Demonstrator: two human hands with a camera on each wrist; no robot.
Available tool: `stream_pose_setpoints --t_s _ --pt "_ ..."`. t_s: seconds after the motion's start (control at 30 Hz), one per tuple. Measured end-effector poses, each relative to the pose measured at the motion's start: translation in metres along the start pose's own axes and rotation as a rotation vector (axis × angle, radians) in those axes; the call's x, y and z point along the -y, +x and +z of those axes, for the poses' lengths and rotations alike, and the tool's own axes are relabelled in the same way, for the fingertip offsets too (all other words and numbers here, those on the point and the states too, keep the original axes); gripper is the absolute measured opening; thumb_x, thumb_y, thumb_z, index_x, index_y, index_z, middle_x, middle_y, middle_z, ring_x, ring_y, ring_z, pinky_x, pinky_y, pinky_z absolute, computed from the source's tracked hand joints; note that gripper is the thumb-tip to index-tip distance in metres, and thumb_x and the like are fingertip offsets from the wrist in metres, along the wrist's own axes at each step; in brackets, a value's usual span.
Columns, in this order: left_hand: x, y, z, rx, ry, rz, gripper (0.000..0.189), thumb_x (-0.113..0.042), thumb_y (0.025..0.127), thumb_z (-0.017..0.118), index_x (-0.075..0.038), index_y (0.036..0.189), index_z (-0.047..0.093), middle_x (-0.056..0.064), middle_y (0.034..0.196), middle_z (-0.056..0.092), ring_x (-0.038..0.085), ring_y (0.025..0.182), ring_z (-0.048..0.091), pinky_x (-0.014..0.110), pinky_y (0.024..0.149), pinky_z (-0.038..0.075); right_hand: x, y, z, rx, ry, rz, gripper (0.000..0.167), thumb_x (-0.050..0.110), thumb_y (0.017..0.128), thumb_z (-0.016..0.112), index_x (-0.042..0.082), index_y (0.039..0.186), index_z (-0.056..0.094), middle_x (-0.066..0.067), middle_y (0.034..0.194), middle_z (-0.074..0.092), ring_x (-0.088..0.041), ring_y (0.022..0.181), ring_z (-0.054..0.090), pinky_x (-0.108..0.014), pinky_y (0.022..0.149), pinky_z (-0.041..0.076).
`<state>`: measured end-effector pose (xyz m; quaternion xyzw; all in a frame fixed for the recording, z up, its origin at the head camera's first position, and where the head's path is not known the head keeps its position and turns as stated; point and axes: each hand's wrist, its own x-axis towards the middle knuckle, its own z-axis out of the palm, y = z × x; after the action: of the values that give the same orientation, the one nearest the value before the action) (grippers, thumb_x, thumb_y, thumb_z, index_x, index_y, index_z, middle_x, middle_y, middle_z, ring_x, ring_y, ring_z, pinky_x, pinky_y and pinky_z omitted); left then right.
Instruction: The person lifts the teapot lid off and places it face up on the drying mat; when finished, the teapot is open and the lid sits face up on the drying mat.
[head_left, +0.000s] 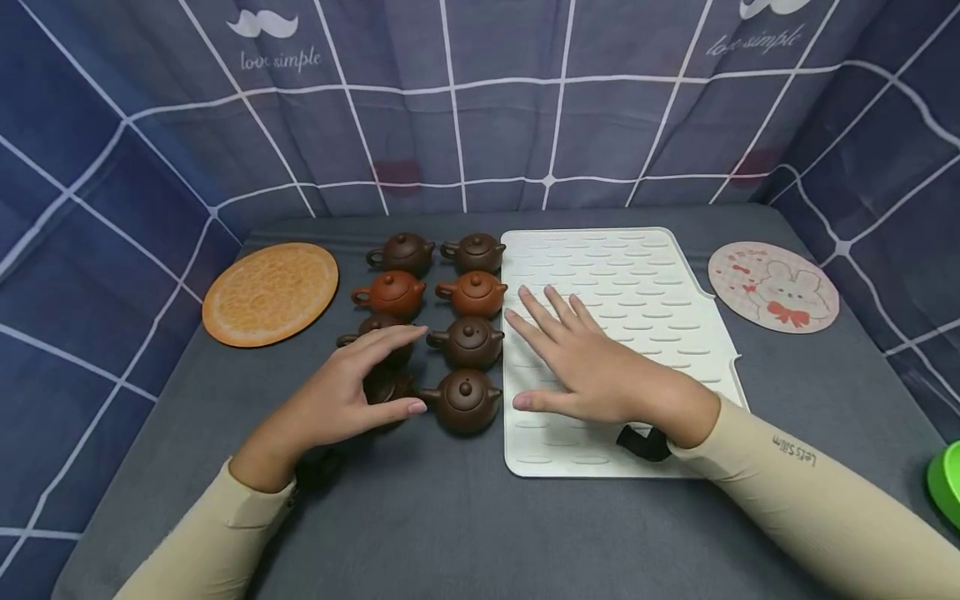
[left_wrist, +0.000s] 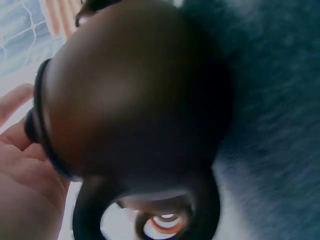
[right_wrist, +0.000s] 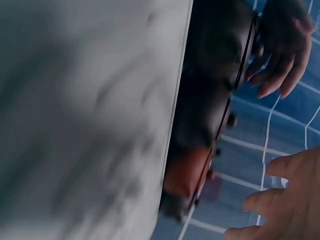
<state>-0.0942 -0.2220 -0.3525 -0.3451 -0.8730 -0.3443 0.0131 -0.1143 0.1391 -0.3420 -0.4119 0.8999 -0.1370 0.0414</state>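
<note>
Small clay teapots stand in two columns left of a white ridged drying mat (head_left: 622, 267). Most are dark brown, such as the front right teapot (head_left: 465, 402); one reddish teapot (head_left: 390, 293) is in each column. My left hand (head_left: 330, 392) is over the two front teapots of the left column and partly hides them, thumb and fingers apart. Close up in the left wrist view is a dark teapot (left_wrist: 135, 95) beside that hand; contact is unclear. My right hand (head_left: 585, 367) is over the mat with fingers spread, holding nothing. The right wrist view shows its fingers (right_wrist: 270, 202) raised above the mat.
An orange round placemat (head_left: 270, 293) lies at the left. A pink round mat with a rabbit (head_left: 776, 287) lies at the right. Part of a green container (head_left: 947, 483) shows at the right edge. A checked curtain (head_left: 495, 125) encloses the back and sides of the grey table (head_left: 450, 525).
</note>
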Motion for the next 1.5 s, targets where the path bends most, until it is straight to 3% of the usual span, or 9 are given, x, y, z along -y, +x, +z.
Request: stream_pose_setpoints --t_s 0.2,0.47,0.87,1.2,1.5 --pt "0.007 0.000 0.013 -0.032 0.029 0.036 0.068 -0.044 0.085 0.091 -0.021 0.144 0.065 -0.002 0.142 0.061 0.018 0.132 0.055 0.049 0.106 0.047 0.021 0.009 0.024 -0.021 0.054 -0.102 0.105 0.075 0.099 0.052 0.009 0.170 0.013 -0.012 0.175 -0.009 -0.034 0.157 -0.014 -0.061 0.123 0.003" --pt "0.013 0.001 0.021 -0.018 0.053 0.079 0.055 -0.030 0.083 0.094 -0.010 0.131 0.074 -0.003 0.127 0.070 0.018 0.117 0.065 0.045 0.095 0.054 0.035 0.017 0.042 -0.085 0.120 -0.266 0.095 0.052 0.103 0.066 0.001 0.167 0.020 -0.019 0.173 0.013 -0.038 0.158 0.007 -0.050 0.125 0.012" --pt "0.018 0.002 0.025 -0.007 0.098 0.115 0.025 -0.023 0.088 0.090 -0.014 0.110 0.083 -0.006 0.111 0.073 0.013 0.103 0.068 0.040 0.088 0.056 0.032 0.024 0.046 -0.178 0.267 -0.367 0.047 0.014 0.107 0.066 -0.002 0.150 0.055 -0.017 0.158 0.048 -0.028 0.149 0.039 -0.039 0.120 0.032" --pt "0.017 0.002 0.025 0.009 0.111 0.102 0.018 -0.023 0.090 0.088 -0.019 0.107 0.083 -0.009 0.108 0.072 0.010 0.097 0.067 0.037 0.079 0.056 0.025 0.029 0.049 -0.249 0.319 -0.402 0.040 0.000 0.102 0.068 0.000 0.142 0.065 -0.014 0.147 0.060 -0.026 0.139 0.053 -0.035 0.115 0.039" --pt "0.017 0.002 0.025 0.018 0.122 0.087 0.017 -0.025 0.091 0.087 -0.020 0.106 0.082 -0.011 0.107 0.071 0.008 0.097 0.066 0.036 0.078 0.055 0.024 0.037 0.050 -0.300 0.339 -0.410 0.036 0.003 0.101 0.072 0.001 0.136 0.070 -0.011 0.138 0.067 -0.022 0.132 0.060 -0.031 0.110 0.044"
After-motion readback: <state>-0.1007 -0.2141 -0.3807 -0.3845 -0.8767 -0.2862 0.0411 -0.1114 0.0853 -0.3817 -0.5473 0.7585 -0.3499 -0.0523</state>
